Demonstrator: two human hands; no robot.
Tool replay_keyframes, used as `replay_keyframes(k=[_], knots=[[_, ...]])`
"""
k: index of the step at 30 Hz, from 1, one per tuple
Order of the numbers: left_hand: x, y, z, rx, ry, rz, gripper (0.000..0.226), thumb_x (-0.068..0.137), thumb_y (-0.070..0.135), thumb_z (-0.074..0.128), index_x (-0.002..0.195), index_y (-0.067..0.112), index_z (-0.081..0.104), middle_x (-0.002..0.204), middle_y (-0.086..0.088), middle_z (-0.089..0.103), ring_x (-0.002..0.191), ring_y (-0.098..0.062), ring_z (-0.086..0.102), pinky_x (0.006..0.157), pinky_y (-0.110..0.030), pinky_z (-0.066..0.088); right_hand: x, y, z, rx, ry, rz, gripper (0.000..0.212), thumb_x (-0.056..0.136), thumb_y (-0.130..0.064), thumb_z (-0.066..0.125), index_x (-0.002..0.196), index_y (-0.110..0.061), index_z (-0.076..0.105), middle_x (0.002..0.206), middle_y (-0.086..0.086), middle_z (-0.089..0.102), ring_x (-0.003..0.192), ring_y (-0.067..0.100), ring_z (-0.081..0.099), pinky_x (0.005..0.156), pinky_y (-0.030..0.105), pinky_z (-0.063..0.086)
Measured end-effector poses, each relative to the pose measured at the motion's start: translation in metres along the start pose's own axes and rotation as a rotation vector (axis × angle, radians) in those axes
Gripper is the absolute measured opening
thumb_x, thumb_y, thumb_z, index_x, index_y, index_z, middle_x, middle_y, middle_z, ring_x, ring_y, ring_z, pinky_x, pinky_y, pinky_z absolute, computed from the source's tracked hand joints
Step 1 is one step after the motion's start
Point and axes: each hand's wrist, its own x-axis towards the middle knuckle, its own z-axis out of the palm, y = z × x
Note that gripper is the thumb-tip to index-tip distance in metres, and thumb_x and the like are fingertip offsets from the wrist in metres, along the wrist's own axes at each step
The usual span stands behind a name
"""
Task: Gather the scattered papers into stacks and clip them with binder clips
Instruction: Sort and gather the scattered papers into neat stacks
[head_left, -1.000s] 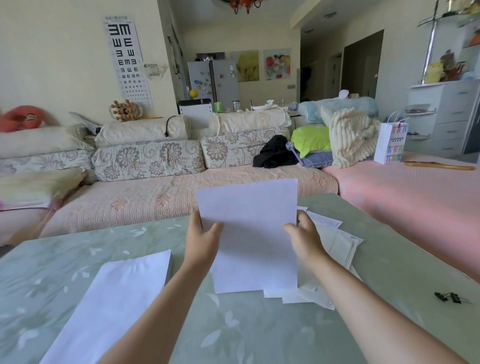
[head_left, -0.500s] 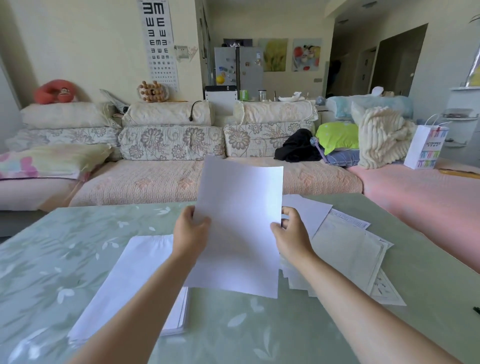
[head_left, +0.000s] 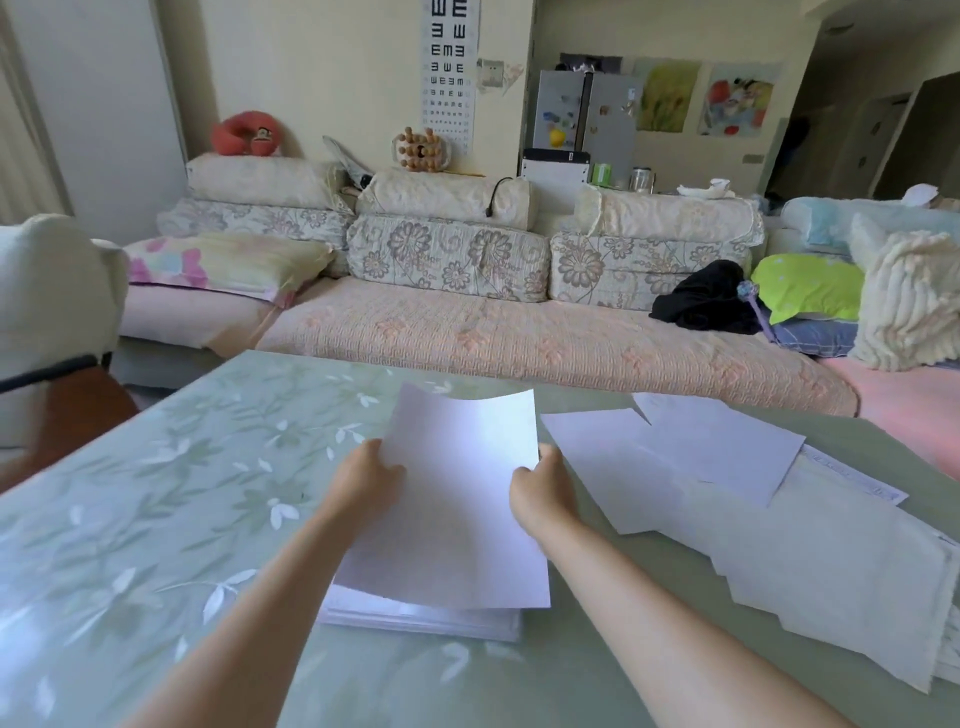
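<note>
I hold one blank white sheet (head_left: 457, 499) between both hands, just above a neat stack of white paper (head_left: 421, 618) on the green table (head_left: 156, 519). My left hand (head_left: 366, 478) grips the sheet's left edge and my right hand (head_left: 543, 486) grips its right edge. The sheet's near end hangs over the stack and hides most of it. Scattered papers (head_left: 727, 493) lie overlapping on the table to the right. No binder clip is in view.
A long sofa (head_left: 519, 338) with floral cushions runs behind the table's far edge. A chair (head_left: 52, 322) with a white cover stands at the table's left end. A pink bedspread (head_left: 904, 405) lies to the far right.
Both hands have carried the sheet leftward from above the scattered papers to above the stack and tilted it flatter. My view has swung left; the binder clips have left the view.
</note>
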Motion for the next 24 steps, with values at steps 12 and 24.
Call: replay_keyframes(k=[12, 24], knots=[[0.007, -0.038, 0.009, 0.397, -0.035, -0.037, 0.046, 0.092, 0.025, 0.051, 0.134, 0.008, 0.040, 0.133, -0.016, 0.047, 0.127, -0.035, 0.040, 0.096, -0.036, 0.037, -0.003, 0.020, 0.042, -0.427, -0.045, 0.112, 0.035, 0.093, -0.025, 0.044, 0.120, -0.007, 0.057, 0.131, 0.012, 0.041, 0.114, 0.034, 0.054, 0.087, 0.037, 0.053], [-0.012, 0.035, 0.056, 0.305, -0.015, 0.301, 0.051, 0.095, 0.050, 0.047, 0.140, 0.027, 0.045, 0.147, 0.003, 0.042, 0.137, -0.022, 0.029, 0.107, -0.042, 0.035, 0.029, 0.056, -0.078, -0.514, -0.039, -0.182, 0.041, 0.095, -0.041, 0.040, 0.131, -0.026, 0.054, 0.132, -0.002, 0.049, 0.104, 0.021, 0.058, 0.083, 0.032, 0.046]])
